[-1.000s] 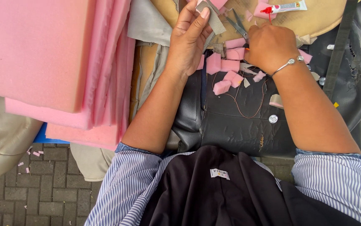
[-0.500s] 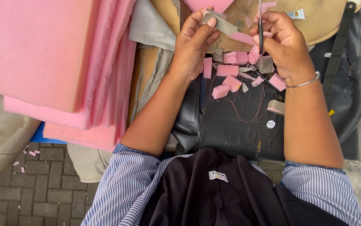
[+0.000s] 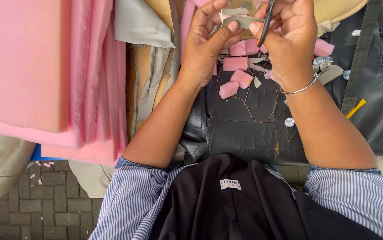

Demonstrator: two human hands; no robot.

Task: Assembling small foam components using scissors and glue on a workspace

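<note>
1. Nearest the camera lies a black garment [image 3: 244,204] with a small white tag, on the person's lap between striped sleeves [image 3: 131,204]; it sits out of the way of the hands.
2. Beyond it a sheet of black leather [image 3: 253,120] is spread flat as a work surface, with a loose thread [image 3: 249,104], pink foam offcuts [image 3: 229,89] and silvery studs [image 3: 289,122] scattered on it, seemingly where they fell.
3. The left hand [image 3: 207,46] is closed in a pinch on a grey fabric strip [image 3: 240,20], thumb on top, holding it taut and raised above the leather so an edge is free.
4. The right hand [image 3: 289,38] is clenched around dark scissors [image 3: 266,24], the blades pointing up beside the strip's right end, just touching or nearly so.
5. The strip thus spans between both hands, well above the offcuts.
6. Far left, stacked pink foam sheets [image 3: 44,66] rest aside.
</note>
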